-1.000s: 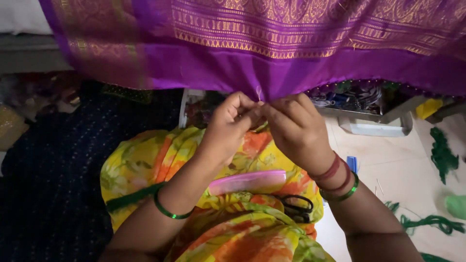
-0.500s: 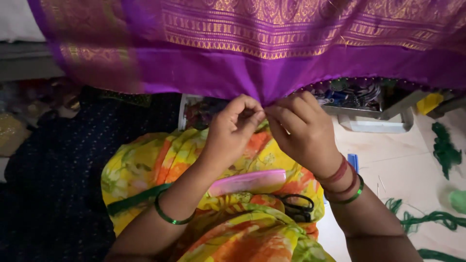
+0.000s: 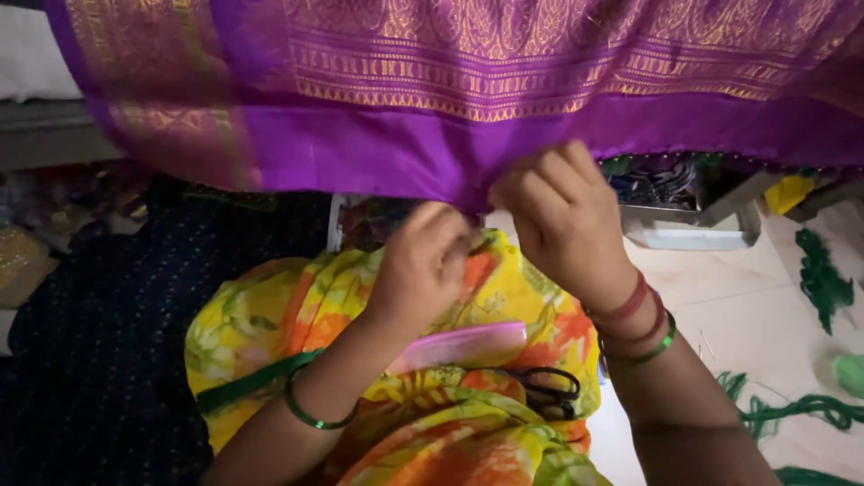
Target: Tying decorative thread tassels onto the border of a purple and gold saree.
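The left hand (image 3: 423, 265) has dropped from the purple gold-patterned woven cloth's (image 3: 432, 162) hem — fingers curled, grip unclear; the right hand (image 3: 562, 216) still pinches it.

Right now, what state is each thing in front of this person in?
Purple fabric: hanging, lower edge pinched by both hands.
Left hand: closed at the fabric's edge.
Right hand: gripping the fabric's edge.
Pink comb: lying flat on the lap.
Scissors: closed, lying on the lap.
Green thread: loose on the floor.

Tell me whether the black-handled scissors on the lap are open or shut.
Cannot tell. Only the two handle loops of the scissors show, lying close together by the pink comb; yellow floral cloth hides the blades.
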